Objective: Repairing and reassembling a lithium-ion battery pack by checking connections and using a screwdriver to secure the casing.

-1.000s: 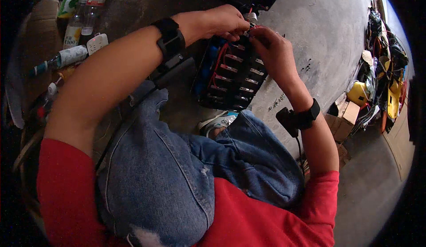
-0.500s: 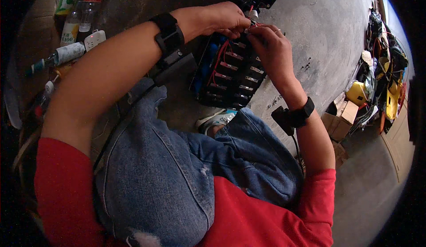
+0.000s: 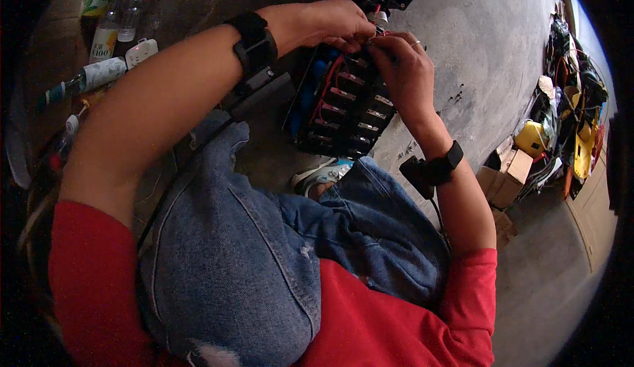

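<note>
Edged in since the earlier frame, the right hand point(image 3: 411, 70) now sits close against the left hand point(image 3: 340, 27), each grip narrow and pinched at red wires point(image 3: 387, 33), the exact hold hidden. Beyond the jeans point(image 3: 231, 255) and a light shoe point(image 3: 322, 174), the black pack with rows of metal tabs point(image 3: 349, 111) lies under the fingers; bottles point(image 3: 109, 30) cluster left, while scuffed grey floor point(image 3: 482, 57) runs right to a cardboard box point(image 3: 507, 177) and a jumbled heap of cables and yellow parts point(image 3: 578, 116).
</note>
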A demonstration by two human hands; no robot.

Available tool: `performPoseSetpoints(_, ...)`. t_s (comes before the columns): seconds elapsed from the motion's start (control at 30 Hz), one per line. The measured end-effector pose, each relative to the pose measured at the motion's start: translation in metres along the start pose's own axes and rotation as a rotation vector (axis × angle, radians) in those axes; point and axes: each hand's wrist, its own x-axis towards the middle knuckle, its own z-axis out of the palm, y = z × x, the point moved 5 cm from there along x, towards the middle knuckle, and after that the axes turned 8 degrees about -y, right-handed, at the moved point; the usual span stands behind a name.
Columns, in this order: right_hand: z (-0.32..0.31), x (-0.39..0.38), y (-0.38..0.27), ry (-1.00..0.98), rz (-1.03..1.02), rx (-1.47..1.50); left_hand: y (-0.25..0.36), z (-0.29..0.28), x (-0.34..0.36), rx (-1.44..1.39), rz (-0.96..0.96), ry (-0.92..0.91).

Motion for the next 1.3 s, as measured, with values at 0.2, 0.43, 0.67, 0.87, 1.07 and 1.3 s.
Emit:
performPoseSetpoints(0.2,0.000,0.000,-0.001,0.025,0.009,0.011,-0.001,0.000,-0.002,-0.067,-0.001,-0.019)
performPoseSetpoints(0.43,-0.005,0.001,-0.010,0.009,-0.070,-0.257,0.001,0.000,-0.002,-0.088,0.004,-0.004)
performPoseSetpoints(0.67,-0.004,0.003,-0.012,0.012,-0.063,-0.275,0.002,0.000,0.003,0.011,0.018,0.006)
performPoseSetpoints(0.87,-0.004,0.004,-0.012,-0.030,-0.087,-0.346,0.003,0.001,0.003,0.077,0.055,0.051)
performPoseSetpoints(1.07,-0.005,0.005,-0.010,-0.037,-0.103,-0.223,0.003,0.001,0.003,0.069,0.034,0.021)
performPoseSetpoints(1.3,-0.004,0.006,-0.010,-0.070,-0.148,-0.326,0.002,0.002,0.001,0.052,0.038,0.028)
